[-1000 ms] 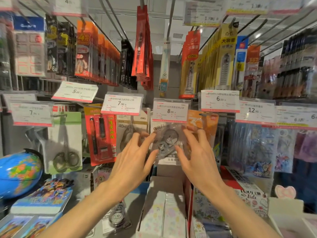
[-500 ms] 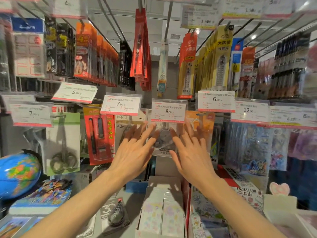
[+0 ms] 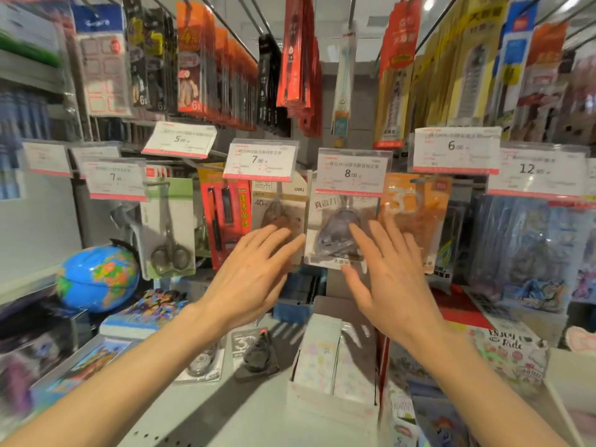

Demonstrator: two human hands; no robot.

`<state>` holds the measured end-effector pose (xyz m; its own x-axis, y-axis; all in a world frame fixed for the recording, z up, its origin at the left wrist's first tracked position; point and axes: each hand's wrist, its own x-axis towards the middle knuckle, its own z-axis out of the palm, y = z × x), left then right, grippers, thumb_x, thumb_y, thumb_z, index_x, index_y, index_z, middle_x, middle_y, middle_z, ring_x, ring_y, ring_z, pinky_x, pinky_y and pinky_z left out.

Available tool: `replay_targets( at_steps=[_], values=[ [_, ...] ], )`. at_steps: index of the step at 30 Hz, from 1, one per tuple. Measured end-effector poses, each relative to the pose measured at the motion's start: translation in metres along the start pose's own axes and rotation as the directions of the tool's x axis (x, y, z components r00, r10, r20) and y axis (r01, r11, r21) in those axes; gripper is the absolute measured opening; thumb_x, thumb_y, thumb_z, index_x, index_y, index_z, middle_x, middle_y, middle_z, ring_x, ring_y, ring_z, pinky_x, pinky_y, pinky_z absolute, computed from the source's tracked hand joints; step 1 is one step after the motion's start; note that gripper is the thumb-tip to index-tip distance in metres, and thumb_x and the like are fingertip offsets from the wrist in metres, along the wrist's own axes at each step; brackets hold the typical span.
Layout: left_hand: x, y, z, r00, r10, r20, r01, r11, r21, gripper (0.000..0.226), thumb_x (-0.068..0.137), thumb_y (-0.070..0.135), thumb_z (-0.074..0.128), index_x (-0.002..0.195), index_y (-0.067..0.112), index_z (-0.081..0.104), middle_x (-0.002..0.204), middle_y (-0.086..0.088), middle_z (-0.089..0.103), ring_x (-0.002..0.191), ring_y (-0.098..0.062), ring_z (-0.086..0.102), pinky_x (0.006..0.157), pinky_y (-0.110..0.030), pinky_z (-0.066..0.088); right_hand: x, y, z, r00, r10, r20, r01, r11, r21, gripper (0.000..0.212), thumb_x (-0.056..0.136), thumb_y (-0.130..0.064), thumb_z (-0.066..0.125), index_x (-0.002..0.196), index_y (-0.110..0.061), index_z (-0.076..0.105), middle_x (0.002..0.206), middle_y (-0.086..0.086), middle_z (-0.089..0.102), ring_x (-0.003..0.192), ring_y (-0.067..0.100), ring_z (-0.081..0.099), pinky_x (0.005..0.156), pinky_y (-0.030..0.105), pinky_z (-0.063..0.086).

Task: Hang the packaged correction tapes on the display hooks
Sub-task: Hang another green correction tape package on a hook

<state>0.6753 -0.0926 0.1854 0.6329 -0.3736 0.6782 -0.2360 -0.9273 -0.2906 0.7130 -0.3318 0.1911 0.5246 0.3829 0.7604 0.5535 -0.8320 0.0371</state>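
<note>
A clear packaged correction tape (image 3: 335,230) hangs on the display hook under the 8.00 price tag (image 3: 351,172). My left hand (image 3: 248,275) is spread with straight fingers just left of the package, in front of a beige correction tape pack (image 3: 277,204). On the package's right side, my right hand (image 3: 390,279) is spread too, its fingertips by the lower right corner. Neither hand holds anything. Two more packaged correction tapes, a pale one (image 3: 203,362) and a dark one (image 3: 256,353), lie flat on the shelf below.
An orange correction tape pack (image 3: 416,208) hangs to the right. Scissors (image 3: 169,240) and a red pack (image 3: 225,214) hang to the left. A globe (image 3: 96,279) sits at the left, and a white box of packets (image 3: 332,366) stands below my hands.
The clear package was between my fingers a second ago; it now hangs on the hook by itself. Both hands have let go and drawn back a little, fingers spread.
</note>
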Motion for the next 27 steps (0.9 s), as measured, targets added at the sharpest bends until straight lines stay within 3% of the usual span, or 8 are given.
replay_targets(
  at_steps=[4,7,11,16,19,21,24,27],
  values=[
    [-0.037,-0.017,0.005,0.996,-0.078,0.035,0.082,0.985,-0.152,0.05,0.098,0.029,0.04,0.147,0.017,0.043,0.149,-0.006,0.046,0.132,-0.026,0.047,0.104,-0.042,0.046,-0.016,-0.016,0.013,0.997,-0.037,0.07,0.03,0.994,0.101,0.062,0.099,-0.041,0.048,0.153,-0.014,0.037,0.163,0.011,0.028,0.152,0.03,0.023,0.122,0.044,0.016],
    [-0.063,-0.039,0.018,0.977,-0.186,0.106,0.205,0.958,-0.199,0.046,0.099,0.034,0.043,0.143,0.022,0.046,0.137,0.002,0.049,0.115,-0.021,0.057,0.088,-0.039,0.053,-0.028,-0.032,0.024,0.988,-0.028,0.154,0.002,0.987,0.163,0.061,0.098,-0.039,0.056,0.152,-0.016,0.039,0.161,0.007,0.033,0.148,0.028,0.032,0.118,0.044,0.031],
    [-0.099,-0.074,0.042,0.897,-0.291,0.332,0.355,0.922,-0.152,0.042,0.099,0.039,0.045,0.14,0.028,0.044,0.127,0.003,0.051,0.092,-0.024,0.066,0.074,-0.042,0.053,-0.033,-0.063,0.047,0.954,0.023,0.3,-0.085,0.977,0.196,0.053,0.097,-0.042,0.055,0.145,-0.02,0.047,0.143,-0.003,0.051,0.128,0.021,0.052,0.102,0.035,0.045],
    [-0.139,-0.119,0.065,0.866,-0.179,0.466,0.257,0.961,-0.107,0.042,0.093,0.04,0.049,0.13,0.022,0.056,0.116,-0.002,0.063,0.109,-0.028,0.06,0.085,-0.041,0.046,-0.02,-0.115,0.1,0.821,0.116,0.559,-0.268,0.943,0.198,0.036,0.098,-0.04,0.052,0.132,-0.028,0.058,0.125,-0.011,0.064,0.103,0.013,0.065,0.091,0.03,0.048],
    [-0.149,-0.137,0.081,0.847,-0.061,0.528,0.149,0.981,-0.125,0.042,0.088,0.048,0.048,0.118,0.022,0.063,0.113,-0.003,0.068,0.111,-0.028,0.058,0.091,-0.039,0.043,-0.011,-0.146,0.139,0.727,0.135,0.673,-0.383,0.893,0.235,0.023,0.097,-0.027,0.05,0.11,-0.024,0.07,0.105,-0.004,0.073,0.093,0.018,0.067,0.073,0.025,0.042],
    [-0.149,-0.141,0.092,0.801,-0.007,0.599,0.113,0.984,-0.14,0.046,0.087,0.053,0.053,0.12,0.022,0.062,0.116,-0.005,0.067,0.117,-0.027,0.052,0.099,-0.038,0.038,-0.009,-0.165,0.163,0.677,0.154,0.72,-0.458,0.854,0.248,0.024,0.095,-0.018,0.048,0.098,-0.017,0.072,0.095,0.002,0.075,0.089,0.021,0.066,0.073,0.028,0.044],
    [-0.147,-0.145,0.111,0.73,0.041,0.683,0.08,0.986,-0.144,0.062,0.083,0.065,0.056,0.126,0.02,0.059,0.116,-0.01,0.067,0.125,-0.027,0.046,0.114,-0.038,0.025,-0.014,-0.184,0.206,0.616,0.218,0.757,-0.608,0.742,0.281,0.026,0.09,-0.017,0.05,0.097,-0.018,0.074,0.094,-0.004,0.072,0.091,0.016,0.066,0.081,0.022,0.051],
    [-0.146,-0.147,0.126,0.698,0.083,0.712,0.065,0.982,-0.178,0.075,0.079,0.076,0.05,0.123,0.016,0.061,0.106,-0.01,0.071,0.127,-0.025,0.048,0.125,-0.046,0.004,-0.024,-0.185,0.242,0.552,0.268,0.79,-0.739,0.595,0.315,0.022,0.08,-0.025,0.048,0.083,-0.031,0.069,0.075,-0.015,0.054,0.076,0.012,0.052,0.067,0.017,0.04]
  ],
)
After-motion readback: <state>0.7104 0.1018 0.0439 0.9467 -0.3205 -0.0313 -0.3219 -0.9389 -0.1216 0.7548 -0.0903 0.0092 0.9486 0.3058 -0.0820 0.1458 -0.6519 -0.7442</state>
